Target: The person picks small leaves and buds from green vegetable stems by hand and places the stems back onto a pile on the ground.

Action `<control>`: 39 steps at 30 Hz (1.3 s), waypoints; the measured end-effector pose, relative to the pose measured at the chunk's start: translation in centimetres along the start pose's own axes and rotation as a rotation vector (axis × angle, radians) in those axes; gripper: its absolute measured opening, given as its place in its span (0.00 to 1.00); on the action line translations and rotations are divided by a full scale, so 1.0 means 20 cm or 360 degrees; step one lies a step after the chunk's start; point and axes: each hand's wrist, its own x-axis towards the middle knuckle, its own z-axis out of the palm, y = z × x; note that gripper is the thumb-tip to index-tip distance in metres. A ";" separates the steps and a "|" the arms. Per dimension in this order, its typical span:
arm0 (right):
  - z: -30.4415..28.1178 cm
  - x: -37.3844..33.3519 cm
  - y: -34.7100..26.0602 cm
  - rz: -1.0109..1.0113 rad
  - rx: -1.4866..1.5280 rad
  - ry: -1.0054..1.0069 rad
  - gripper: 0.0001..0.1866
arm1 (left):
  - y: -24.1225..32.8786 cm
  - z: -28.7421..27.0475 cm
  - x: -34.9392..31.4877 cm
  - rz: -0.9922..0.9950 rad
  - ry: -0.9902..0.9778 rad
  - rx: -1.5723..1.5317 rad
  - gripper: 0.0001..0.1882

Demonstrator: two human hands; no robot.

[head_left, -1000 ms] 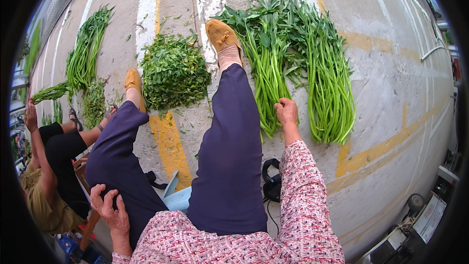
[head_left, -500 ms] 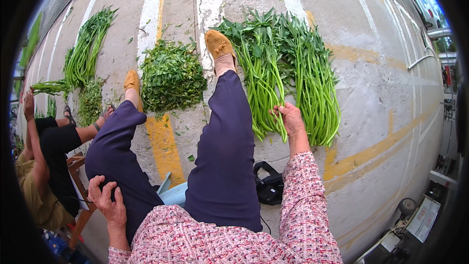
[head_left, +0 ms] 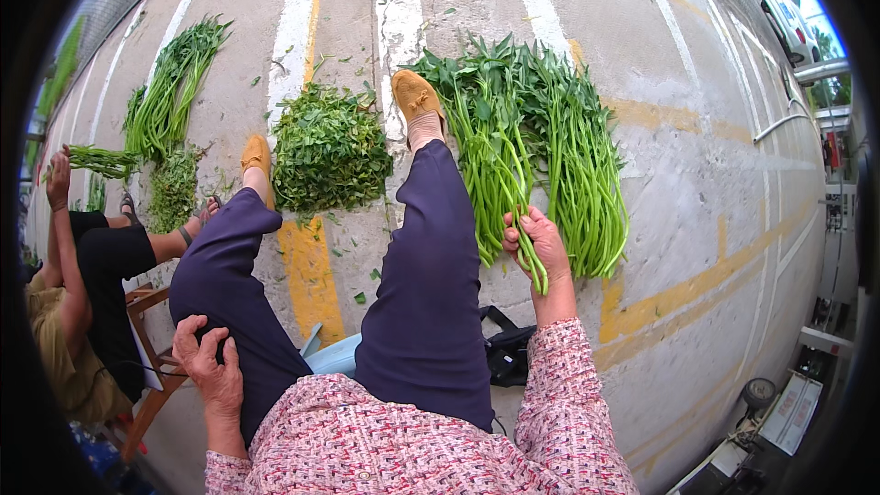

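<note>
Right hand (head_left: pixel 550 243) grips green stems (head_left: pixel 532 263) right of the leaf pile (head_left: pixel 332 151); long-stemmed greens (head_left: pixel 587 183) also right of pile. Left hand (head_left: pixel 214 374), fingers curled, at left thigh (head_left: pixel 263 344), nearer than pile. Co-worker (head_left: pixel 78 348) left of pile.

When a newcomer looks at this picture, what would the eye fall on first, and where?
Most likely the large spread of long, leafy green stalks, lying right of centre on the grey concrete ground. At its near end, the person's right hand holds a few bright green, slender stems. Then the eye may go to the low heap of loose, dark green leaves between the two mustard-yellow slip-on shoes.
</note>
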 end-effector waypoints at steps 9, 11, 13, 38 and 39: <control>0.43 -0.39 -0.08 -0.0286 -0.0359 -0.0296 0.14 | 0.00 -0.06 -0.02 -0.0016 0.0069 -0.0212 0.11; 0.51 -0.48 -0.09 -0.0341 -0.0381 -0.0358 0.14 | -0.01 -0.07 -0.03 0.0010 0.0102 -0.0289 0.10; 0.59 -0.57 -0.10 -0.0388 -0.0431 -0.0381 0.14 | -0.02 -0.09 -0.05 0.0059 0.0154 -0.0372 0.07; 1.41 -0.85 0.33 0.0456 -0.1176 -0.1025 0.15 | 0.27 -0.29 -0.12 0.0846 -0.0469 -0.1001 0.37; 1.41 -0.84 0.31 0.0531 -0.1031 -0.1003 0.19 | 0.26 -0.28 -0.12 0.0832 -0.0251 -0.1043 0.30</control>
